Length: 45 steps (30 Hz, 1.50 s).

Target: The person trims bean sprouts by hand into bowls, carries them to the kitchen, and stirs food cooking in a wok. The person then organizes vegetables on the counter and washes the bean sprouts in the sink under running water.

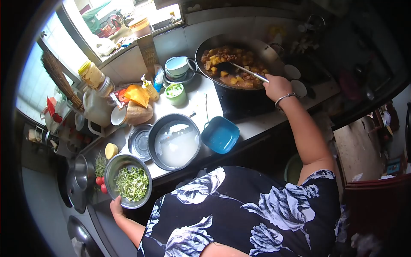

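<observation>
My right hand (278, 87) is closed round the handle of a spatula (249, 71). Its dark blade rests in a stew of yellow chunks and brown meat (239, 79), inside a large black wok (204, 46) on the stove. Down at the left, my left hand (117, 206) grips the near rim of a metal bowl (147, 188). Chopped green stems (131, 184) fill that bowl. Beside it stands a wide grey basin (197, 150) of cloudy water, with a blue square dish (220, 135) to its right.
A green bowl of chopped scallions (175, 91) and stacked bowls (176, 66) stand near the wok. Tomatoes (101, 181), a cut yellow piece (111, 150) and a metal pot (83, 171) lie left. Bottles and jars (91, 75) line the window wall.
</observation>
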Each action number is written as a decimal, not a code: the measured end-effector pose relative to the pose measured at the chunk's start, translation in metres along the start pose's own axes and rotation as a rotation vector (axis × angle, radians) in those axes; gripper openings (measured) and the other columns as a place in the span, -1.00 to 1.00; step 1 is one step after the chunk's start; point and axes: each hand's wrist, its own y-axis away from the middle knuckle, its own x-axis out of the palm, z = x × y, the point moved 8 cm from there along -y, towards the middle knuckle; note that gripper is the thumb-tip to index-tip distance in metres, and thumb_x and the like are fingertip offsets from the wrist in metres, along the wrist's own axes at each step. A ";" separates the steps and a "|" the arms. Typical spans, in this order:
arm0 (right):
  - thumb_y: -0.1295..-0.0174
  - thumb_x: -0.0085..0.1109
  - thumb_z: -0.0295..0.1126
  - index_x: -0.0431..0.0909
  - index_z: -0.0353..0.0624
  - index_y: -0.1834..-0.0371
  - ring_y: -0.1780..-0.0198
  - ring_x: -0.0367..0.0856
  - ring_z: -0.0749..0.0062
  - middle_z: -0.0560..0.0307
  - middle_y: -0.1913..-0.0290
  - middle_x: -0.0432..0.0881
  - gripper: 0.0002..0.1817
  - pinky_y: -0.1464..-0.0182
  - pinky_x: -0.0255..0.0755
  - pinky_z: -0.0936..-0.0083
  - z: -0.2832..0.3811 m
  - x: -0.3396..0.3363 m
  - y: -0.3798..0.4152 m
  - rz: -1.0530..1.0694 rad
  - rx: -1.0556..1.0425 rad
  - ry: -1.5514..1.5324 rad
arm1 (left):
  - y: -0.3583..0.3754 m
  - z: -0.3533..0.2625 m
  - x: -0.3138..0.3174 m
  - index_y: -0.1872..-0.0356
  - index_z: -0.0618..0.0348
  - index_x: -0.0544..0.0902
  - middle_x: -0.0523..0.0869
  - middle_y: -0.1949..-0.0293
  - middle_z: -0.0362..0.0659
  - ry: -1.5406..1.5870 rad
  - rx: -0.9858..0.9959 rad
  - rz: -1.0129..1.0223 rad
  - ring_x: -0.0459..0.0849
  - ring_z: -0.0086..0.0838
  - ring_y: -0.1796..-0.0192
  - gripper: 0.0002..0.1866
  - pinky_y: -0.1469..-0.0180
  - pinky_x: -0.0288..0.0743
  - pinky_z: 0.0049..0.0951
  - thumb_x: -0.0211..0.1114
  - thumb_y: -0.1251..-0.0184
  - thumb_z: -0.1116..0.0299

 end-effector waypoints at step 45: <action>-0.11 0.13 -0.15 0.57 -0.07 0.05 0.09 0.58 0.09 -0.01 0.15 0.63 -0.63 0.05 0.45 0.26 -0.004 -0.084 -0.006 -0.021 -0.134 0.257 | -0.022 0.026 0.028 0.17 0.43 0.56 0.64 0.32 -0.07 0.077 0.022 -0.006 0.61 -0.35 0.34 -0.67 0.21 0.49 -0.38 0.20 -0.10 0.37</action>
